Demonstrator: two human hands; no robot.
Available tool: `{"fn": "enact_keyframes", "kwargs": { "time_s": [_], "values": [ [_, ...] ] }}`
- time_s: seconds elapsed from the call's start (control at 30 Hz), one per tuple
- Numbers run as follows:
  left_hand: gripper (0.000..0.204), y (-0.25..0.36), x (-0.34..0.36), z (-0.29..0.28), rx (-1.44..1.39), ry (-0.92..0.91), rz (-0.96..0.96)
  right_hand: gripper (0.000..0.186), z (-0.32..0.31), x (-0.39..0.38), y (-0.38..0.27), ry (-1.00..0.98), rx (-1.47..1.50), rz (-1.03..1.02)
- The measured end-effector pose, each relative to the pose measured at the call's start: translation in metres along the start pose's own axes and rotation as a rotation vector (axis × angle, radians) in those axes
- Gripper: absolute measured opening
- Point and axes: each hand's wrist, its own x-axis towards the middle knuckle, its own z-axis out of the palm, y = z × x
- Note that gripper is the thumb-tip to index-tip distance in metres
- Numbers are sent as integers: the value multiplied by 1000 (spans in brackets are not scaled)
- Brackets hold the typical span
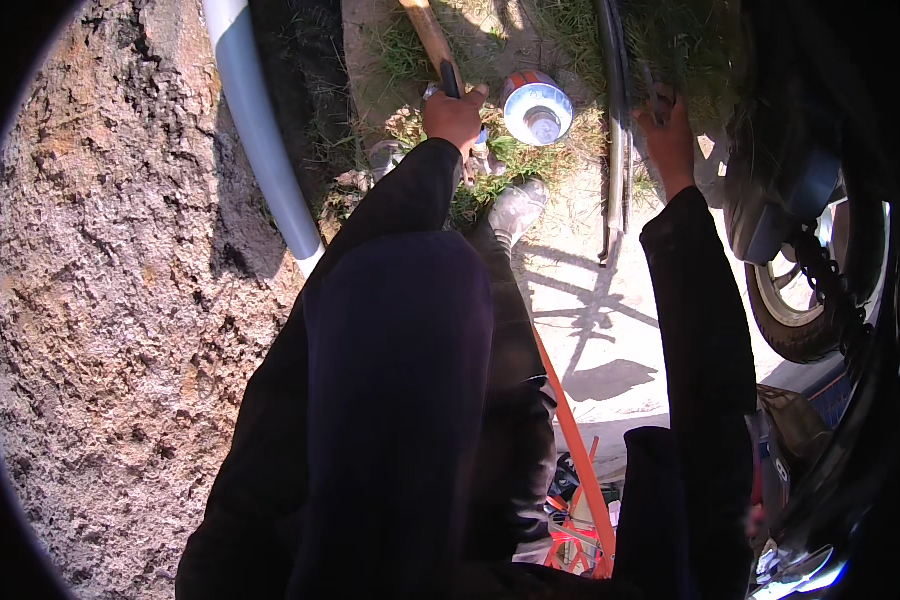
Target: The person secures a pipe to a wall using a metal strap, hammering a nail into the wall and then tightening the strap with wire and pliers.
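My left hand point(453, 120) is closed at the lower end of a wooden-handled tool point(427, 35). The tool's dark end runs into my grip, and its head is hidden. Just below those fingers, small metal and blue fittings point(481, 150) show among dry grass. My right hand point(667, 132) is reached forward with its fingers curled together, right of a long dark metal bar point(616, 130). Whatever is between these fingers is too dark and small to make out. Between my hands stands a round orange-sided container point(537, 108) with a white and blue dished top.
A rough rock-like wall point(120, 300) fills the left side, with a thick grey pipe point(255, 130) along it. At right is a motorcycle wheel point(805, 310) with its chain. An orange metal bar point(576, 440) slants past my knee, near a dusty shoe point(519, 208).
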Motion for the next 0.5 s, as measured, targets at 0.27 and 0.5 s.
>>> {"fn": "enact_keyframes", "kwargs": {
  "time_s": [0.27, 0.5],
  "values": [
    [45, 39, -24, 30, 543, 151, -1, 67, -14, -23, 17, 176, -198, 180],
    [51, 39, -56, 33, 1022, 256, 303, 95, -5, -38, 37, 307, -49, -3]
  ]
}}
